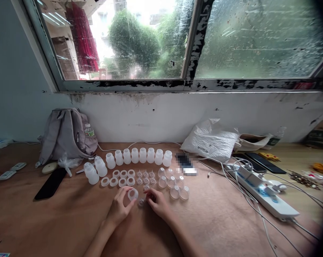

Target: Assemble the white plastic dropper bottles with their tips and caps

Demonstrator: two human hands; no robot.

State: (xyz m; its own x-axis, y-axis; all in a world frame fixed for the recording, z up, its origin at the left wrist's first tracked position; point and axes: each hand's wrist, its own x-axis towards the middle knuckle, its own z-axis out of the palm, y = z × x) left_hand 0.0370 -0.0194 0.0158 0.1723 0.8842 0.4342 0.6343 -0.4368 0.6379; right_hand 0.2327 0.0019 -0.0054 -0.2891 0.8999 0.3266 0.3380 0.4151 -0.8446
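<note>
My left hand [121,206] is closed around the edge of a translucent white bottle collar ring [133,193], its opening facing up towards me. To the right, my right hand [157,202] has its fingers curled close together; whether anything is between them is hidden. By its fingertips lies a clear silicone nipple [145,187]. Another small clear nipple [141,202] is on the table between the hands. Beyond them stand more nipples [145,174] in short rows, with several collar rings [123,174] to their left and clear dome caps [171,181] to their right.
White bottle bodies [134,155] form a curved row behind, with two capped bottles [91,174] at its left end. A black phone [50,184] and a grey backpack [67,134] are on the left. A power strip [265,192] with loose cables and a silver mailer bag [209,141] occupy the right.
</note>
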